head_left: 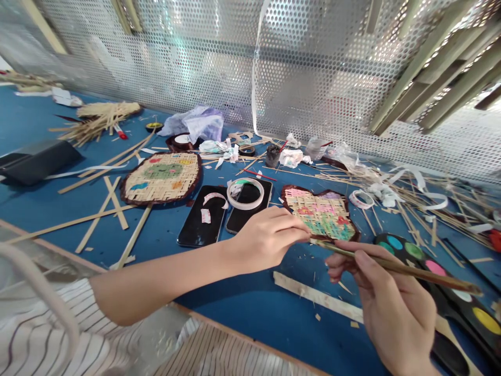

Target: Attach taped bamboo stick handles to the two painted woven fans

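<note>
My right hand grips a thin bamboo stick between thumb and fingers. The stick slants across the hand, its brownish thicker end to the right. At the stick's left tip, the fingers of my left hand are pinched together; whether they hold the tip or something small is hidden. Just beyond both hands lies a woven bamboo panel with a wavy dark brown border and pink, red and green paint. Below them a flat pale strip lies on the blue table, running under my right hand.
A rounded painted woven panel lies left of two phones; a tape roll rests on one phone. The paint palette is at right. Bamboo strips, crumpled tissues and a dark cup line the perforated metal wall.
</note>
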{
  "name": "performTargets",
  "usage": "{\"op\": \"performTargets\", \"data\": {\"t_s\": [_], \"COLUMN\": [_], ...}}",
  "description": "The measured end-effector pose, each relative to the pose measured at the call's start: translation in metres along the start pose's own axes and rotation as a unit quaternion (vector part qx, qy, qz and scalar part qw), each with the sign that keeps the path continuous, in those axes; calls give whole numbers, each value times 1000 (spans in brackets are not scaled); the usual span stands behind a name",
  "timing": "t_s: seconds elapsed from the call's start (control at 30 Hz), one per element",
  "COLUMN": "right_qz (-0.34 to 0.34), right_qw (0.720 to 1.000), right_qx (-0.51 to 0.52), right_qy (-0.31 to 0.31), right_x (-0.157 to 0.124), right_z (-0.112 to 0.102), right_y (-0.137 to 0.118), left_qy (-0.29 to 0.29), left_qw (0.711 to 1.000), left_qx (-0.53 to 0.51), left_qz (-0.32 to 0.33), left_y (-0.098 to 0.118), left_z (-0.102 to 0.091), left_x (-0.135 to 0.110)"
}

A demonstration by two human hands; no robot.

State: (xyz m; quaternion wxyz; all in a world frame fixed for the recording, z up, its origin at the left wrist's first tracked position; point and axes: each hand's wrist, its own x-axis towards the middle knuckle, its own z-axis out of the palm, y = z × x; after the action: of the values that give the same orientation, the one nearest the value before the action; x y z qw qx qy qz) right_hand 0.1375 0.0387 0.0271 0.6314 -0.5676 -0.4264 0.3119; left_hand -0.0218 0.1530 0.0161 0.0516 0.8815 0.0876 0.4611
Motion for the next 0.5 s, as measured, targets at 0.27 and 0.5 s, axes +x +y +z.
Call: {"op": "performTargets", "data": {"t_s": [0.27, 0.5], "right_qz": [-17, -112], "right_qw": [999, 992], "right_qx": [-37, -55], "right_qy": [30, -35], "right_x": [-13, -8], "right_z": [5, -3], "right_y": [-3, 4], "left_qy": [5, 29], "left_qw": [993, 993], "left_qx": [-107, -107], "left_qz": [-53, -38], "left_y": [-1, 0], "left_z": [1, 2], "left_x": [2, 0]}}
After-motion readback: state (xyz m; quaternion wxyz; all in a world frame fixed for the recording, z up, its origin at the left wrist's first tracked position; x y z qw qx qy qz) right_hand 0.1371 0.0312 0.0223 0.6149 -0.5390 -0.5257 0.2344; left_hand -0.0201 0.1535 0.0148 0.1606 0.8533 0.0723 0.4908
